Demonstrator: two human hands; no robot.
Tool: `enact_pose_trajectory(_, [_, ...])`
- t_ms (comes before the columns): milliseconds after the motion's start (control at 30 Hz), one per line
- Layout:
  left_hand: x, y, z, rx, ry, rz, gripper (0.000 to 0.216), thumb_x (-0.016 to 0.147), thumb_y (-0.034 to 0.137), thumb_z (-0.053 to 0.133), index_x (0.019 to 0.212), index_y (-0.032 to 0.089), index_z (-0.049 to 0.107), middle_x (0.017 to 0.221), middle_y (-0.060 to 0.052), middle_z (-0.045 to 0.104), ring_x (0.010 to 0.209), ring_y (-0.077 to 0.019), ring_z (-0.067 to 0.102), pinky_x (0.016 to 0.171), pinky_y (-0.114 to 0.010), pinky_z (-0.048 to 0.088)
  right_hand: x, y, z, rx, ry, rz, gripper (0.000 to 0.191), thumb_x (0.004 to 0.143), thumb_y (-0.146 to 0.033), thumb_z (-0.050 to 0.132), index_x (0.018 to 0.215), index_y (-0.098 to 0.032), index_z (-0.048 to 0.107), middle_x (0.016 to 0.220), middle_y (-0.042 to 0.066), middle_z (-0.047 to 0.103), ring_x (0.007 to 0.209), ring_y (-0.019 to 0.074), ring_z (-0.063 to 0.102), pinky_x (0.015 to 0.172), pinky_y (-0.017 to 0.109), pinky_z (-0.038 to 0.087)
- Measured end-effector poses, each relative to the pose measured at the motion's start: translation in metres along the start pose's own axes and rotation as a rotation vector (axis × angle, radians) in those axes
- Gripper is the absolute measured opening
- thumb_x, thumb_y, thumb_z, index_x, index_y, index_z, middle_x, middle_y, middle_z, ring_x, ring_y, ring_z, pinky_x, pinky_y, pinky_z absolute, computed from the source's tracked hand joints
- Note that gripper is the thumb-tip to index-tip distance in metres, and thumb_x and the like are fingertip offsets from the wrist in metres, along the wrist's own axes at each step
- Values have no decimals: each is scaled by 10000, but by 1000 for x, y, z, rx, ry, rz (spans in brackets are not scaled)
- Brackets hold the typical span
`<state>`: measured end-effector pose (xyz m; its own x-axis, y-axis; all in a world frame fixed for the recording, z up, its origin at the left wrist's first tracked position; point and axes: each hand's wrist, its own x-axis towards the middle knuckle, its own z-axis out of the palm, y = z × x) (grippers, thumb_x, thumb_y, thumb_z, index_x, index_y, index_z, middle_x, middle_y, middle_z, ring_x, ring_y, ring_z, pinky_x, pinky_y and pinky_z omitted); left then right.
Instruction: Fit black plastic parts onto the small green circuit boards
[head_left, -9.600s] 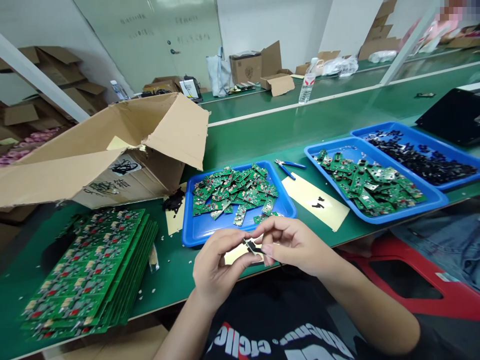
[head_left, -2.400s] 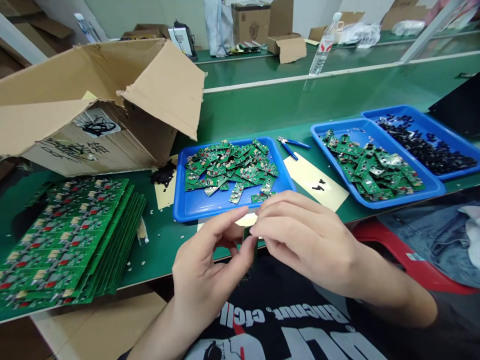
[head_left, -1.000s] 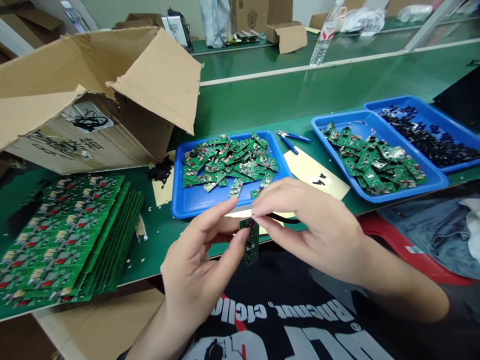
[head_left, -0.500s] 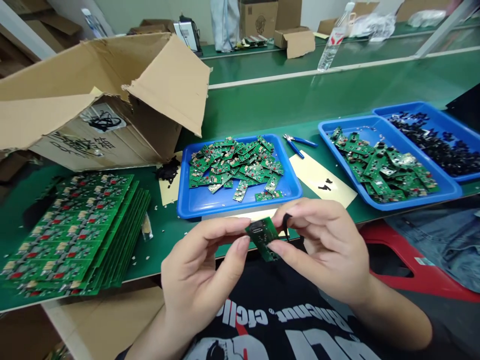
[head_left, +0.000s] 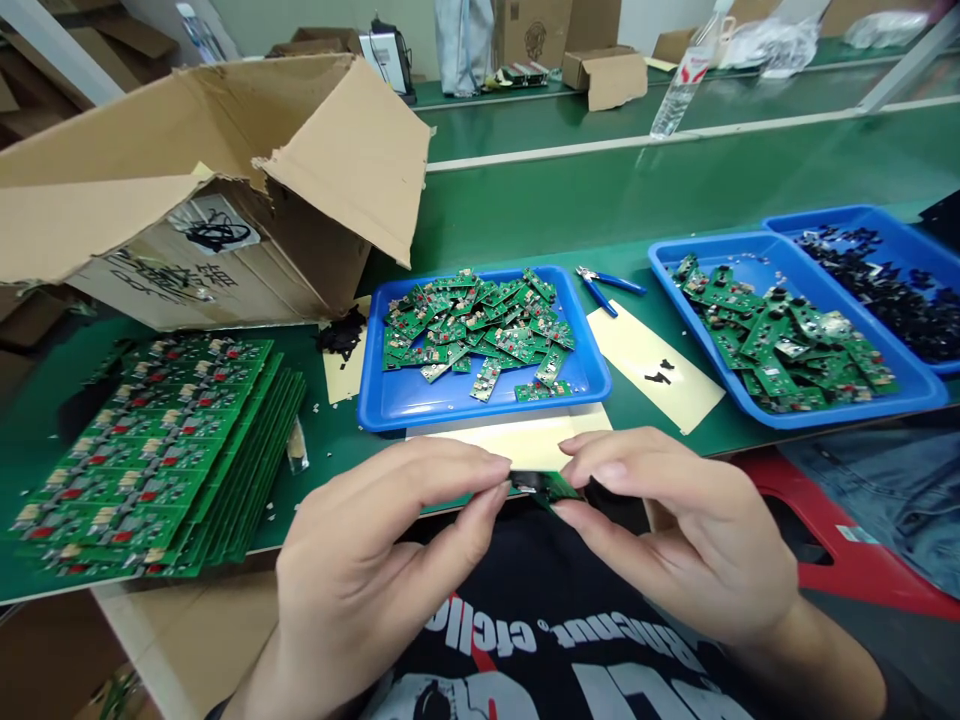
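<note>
Between my hands, in front of my chest, is a small green circuit board (head_left: 556,487) with a black part at its left end, seen nearly edge-on. My left hand (head_left: 397,545) pinches the left end between thumb and fingertips. My right hand (head_left: 675,540) grips the right end the same way. A dark piece shows under the right fingers, too hidden to make out. Just beyond my hands lies a pale yellow sheet (head_left: 517,440), and behind it a blue tray (head_left: 420,400) holds a heap of similar loose boards.
Stacked board panels (head_left: 150,450) stand at left, before an open cardboard box (head_left: 300,250). Blue-handled cutters (head_left: 609,285) lie near a yellow sheet with black bits (head_left: 637,350). At right are a blue tray of boards (head_left: 795,415) and a blue tray of black parts (head_left: 941,365).
The board has tipped from showing its face to nearly edge-on. The black strip seen at my right fingers has become mostly hidden. My hands have moved slightly apart.
</note>
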<state>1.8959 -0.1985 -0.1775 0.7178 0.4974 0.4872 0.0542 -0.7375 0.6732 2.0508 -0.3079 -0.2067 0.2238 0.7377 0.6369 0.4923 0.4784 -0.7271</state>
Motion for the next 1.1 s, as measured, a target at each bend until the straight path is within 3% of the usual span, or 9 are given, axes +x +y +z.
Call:
enact_pose_trajectory(167, [-2,11,-1,24,22,-180,182,767,87,598,847,247,634,839,42,704,740,-109,658,694,-211,546,-2,0,-2,-60,-53,39,358,755,0,568,1036,-212,503,844,18,610,800,139,635,761,282,563])
enact_pose_trajectory(367, [3,2,-4,-6,-118,-17,189,766,75,583,858,238,611,824,53,690,733,-83,649,668,-172,531,-3,-2,-6,-115,-116,37,355,779,-10,564,1066,-208,496,881,18,613,823,120,620,749,234,542])
enact_pose_trajectory(633, [10,-3,-9,103,-232,-2,92,804,123,547,812,209,578,801,34,661,747,-96,625,693,-190,503,-12,0,-14,-169,-225,36,388,794,-43,567,1136,-208,493,1030,39,613,965,148,591,829,288,524])
enact_pose_trajectory(833, [14,-9,-12,190,-376,76,94,847,132,508,887,195,564,903,-6,612,832,-109,578,731,-205,460,-9,2,-16,-259,-283,95,262,838,-99,529,1070,-220,539,997,41,643,902,150,627,770,277,554])
enact_pose_trajectory(1100, [16,-12,-9,264,-472,89,84,872,158,441,855,187,517,851,-19,563,775,-127,537,667,-240,417,-5,1,-11,-248,-231,116,213,844,-81,518,1021,-198,528,946,26,649,880,123,629,776,231,536])
